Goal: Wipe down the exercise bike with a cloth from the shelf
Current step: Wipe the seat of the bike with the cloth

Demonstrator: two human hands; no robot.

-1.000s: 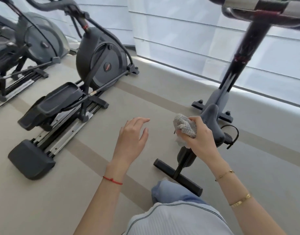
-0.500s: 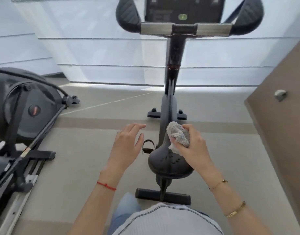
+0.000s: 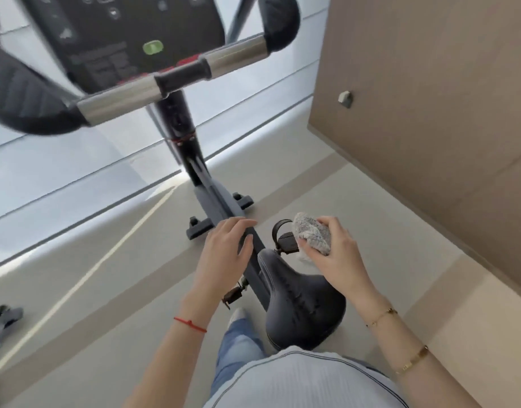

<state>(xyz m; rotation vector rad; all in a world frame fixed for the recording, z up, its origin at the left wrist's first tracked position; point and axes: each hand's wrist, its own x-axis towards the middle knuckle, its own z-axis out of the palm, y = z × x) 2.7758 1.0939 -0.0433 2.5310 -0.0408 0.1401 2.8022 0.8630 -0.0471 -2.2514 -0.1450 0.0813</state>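
**Risks before first contact with the bike**

Head view: Your right hand [image 3: 338, 254] held the cloth [image 3: 312, 237] bunched, fingers [image 3: 305, 248] curled round it, above the pedal [image 3: 287, 241] and just ahead of the saddle [image 3: 300, 298]. Your left hand [image 3: 224, 254] hovered with fingers loosely extended over the exercise bike [image 3: 200, 178] frame. A balled cloth would likely wipe poorly; the loose pedal could turn if you pressed it.
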